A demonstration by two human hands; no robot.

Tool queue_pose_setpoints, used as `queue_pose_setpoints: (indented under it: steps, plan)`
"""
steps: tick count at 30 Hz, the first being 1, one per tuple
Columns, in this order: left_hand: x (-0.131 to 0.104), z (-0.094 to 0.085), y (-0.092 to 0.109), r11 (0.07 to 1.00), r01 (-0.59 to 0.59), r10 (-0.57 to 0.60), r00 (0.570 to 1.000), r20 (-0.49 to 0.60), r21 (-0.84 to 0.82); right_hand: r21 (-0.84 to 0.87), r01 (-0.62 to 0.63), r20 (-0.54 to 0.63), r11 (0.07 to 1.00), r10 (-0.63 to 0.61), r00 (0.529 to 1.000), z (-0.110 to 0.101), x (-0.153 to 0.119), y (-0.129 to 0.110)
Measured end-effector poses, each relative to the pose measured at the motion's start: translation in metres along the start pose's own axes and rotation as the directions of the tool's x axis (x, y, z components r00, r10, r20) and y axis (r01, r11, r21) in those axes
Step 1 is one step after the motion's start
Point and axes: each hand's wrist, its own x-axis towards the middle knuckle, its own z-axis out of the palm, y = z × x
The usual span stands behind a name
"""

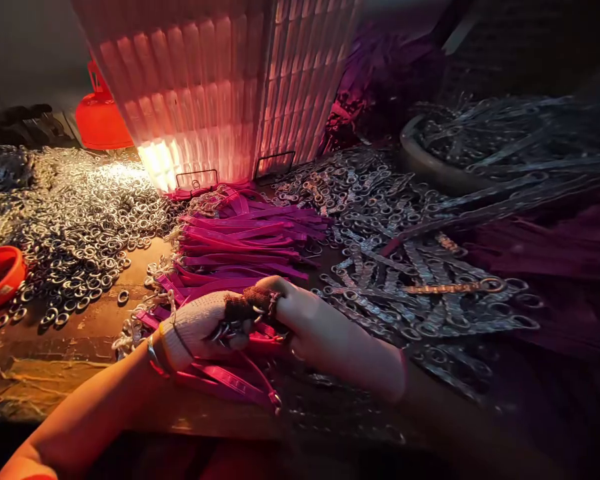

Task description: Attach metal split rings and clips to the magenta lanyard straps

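My left hand [200, 328], in a pale knit glove with dark fingertips, is curled around several small metal rings [224, 332]. Its fingertips meet those of my right hand [297, 312], also gloved and closed in a pinch. A bit of metal shows between the two hands; what exactly the right fingers grip is hidden. Below them hangs a magenta strap [235, 381] with a metal fitting at its end; whether either hand holds it I cannot tell. Just beyond my hands lies a stack of magenta straps [240, 243] with metal ends.
Loose metal rings [100, 213] are heaped at left, by a red bowl [11, 280]. A red lamp [103, 120] hangs behind. A ribbed translucent panel [205, 93] stands at the back. Metal-ended grey straps [420, 280] cover the right, near a large basin [425, 157].
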Motion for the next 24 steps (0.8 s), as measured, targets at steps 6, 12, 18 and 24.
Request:
queue_pose_setpoints:
  steps: [6,12,18,24]
  plan:
    - [0.009,0.001,-0.014,0.982,-0.043,0.042,0.999,0.013,0.185,-0.333,-0.18,0.193,0.925,0.254,0.948,-0.01,-0.011,0.007]
    - [0.013,0.007,-0.019,0.955,-0.077,0.055,0.995,0.082,0.287,-0.277,-0.228,0.275,0.933,0.304,0.912,-0.005,-0.014,0.006]
    - [0.025,0.001,-0.014,0.998,-0.006,0.006,1.0,-0.001,-0.066,-0.198,-0.197,-0.144,0.96,0.17,0.975,0.029,-0.035,0.002]
    - [0.045,-0.01,0.019,0.956,0.149,-0.111,0.981,0.159,-0.251,-0.184,-0.532,-0.245,0.827,0.485,0.839,0.017,-0.048,0.049]
